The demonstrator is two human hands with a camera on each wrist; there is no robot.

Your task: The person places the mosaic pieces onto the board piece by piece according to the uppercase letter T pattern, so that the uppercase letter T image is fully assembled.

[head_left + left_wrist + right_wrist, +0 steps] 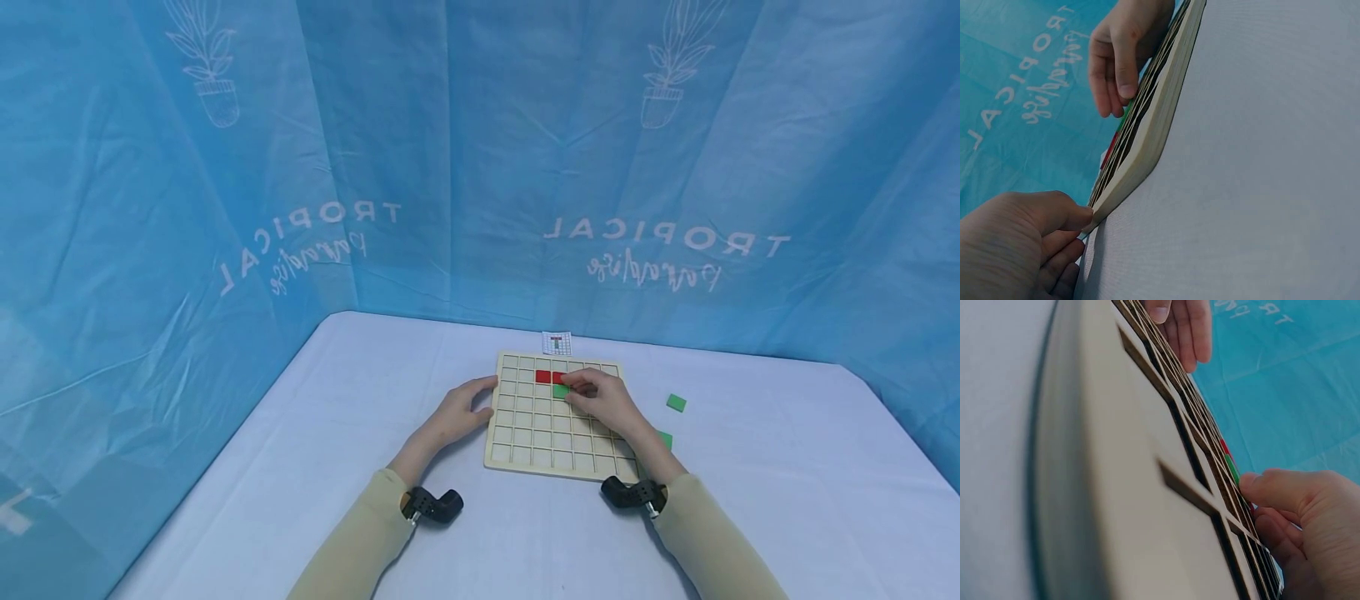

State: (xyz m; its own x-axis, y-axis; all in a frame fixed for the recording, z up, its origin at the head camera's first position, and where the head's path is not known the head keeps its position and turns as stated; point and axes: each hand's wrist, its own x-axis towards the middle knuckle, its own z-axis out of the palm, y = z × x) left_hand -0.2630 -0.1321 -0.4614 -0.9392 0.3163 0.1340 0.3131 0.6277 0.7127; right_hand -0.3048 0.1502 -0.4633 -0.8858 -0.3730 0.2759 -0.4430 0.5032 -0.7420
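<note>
A wooden grid board (522, 457) lies on the white table. Two red square tiles (543, 377) sit side by side in an upper row, the right one partly behind fingertips. Just below is a green square tile (560, 391). My right hand (606, 403) is over the board, thumb and fingers curled together at these tiles; a sliver of a red tile (1251, 505) shows between thumb and fingers in the right wrist view. My left hand (455, 412) rests at the board's left edge, fingers and thumb spread apart, its thumb (1079, 217) touching the rim.
A small printed card (557, 343) with a red and green grid pattern lies behind the board. To its right is a loose green tile (677, 402); another green tile (666, 438) is partly hidden by my right forearm. Blue printed cloth (480, 167) hangs around the table.
</note>
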